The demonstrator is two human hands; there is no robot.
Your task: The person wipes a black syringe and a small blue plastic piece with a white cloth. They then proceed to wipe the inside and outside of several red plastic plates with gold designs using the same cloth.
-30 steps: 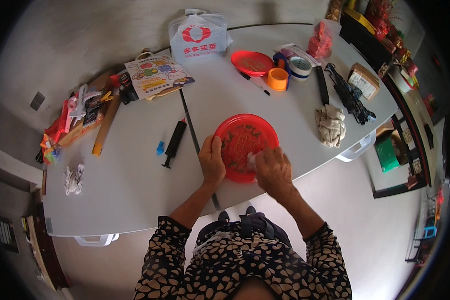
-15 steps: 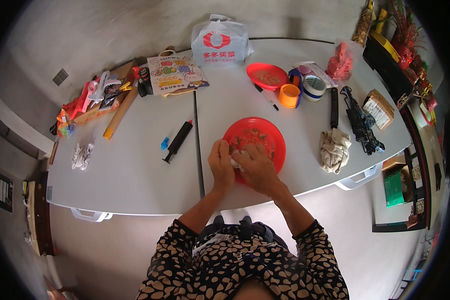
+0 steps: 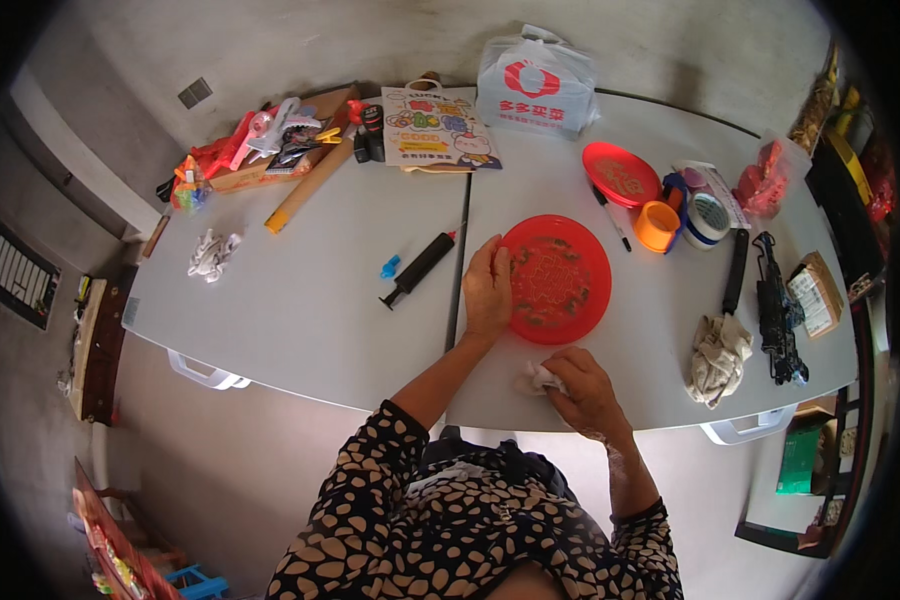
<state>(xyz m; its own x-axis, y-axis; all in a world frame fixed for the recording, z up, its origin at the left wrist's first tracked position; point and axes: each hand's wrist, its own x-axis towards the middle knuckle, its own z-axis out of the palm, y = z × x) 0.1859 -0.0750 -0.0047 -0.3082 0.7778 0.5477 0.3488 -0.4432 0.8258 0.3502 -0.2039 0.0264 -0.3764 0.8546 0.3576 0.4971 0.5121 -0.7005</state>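
Note:
A round red plate point(image 3: 560, 280) with a patterned inside lies on the grey table point(image 3: 310, 300) in front of me. My left hand point(image 3: 488, 288) rests flat on the plate's left rim and holds it. My right hand point(image 3: 582, 388) is off the plate, near the table's front edge, closed around a small crumpled white tissue point(image 3: 537, 378). The tissue touches the table just below the plate.
A second red plate point(image 3: 620, 172), an orange cup point(image 3: 656, 225), tape rolls, a black marker and a white plastic bag point(image 3: 535, 85) lie beyond. A crumpled cloth point(image 3: 718, 358) and black tools are at the right. A black pump point(image 3: 418, 268), cardboard tube and toys sit left.
My right hand has come off the plate with the tissue and moved down toward the front edge. My left hand stays on the plate's left rim. The view has shifted.

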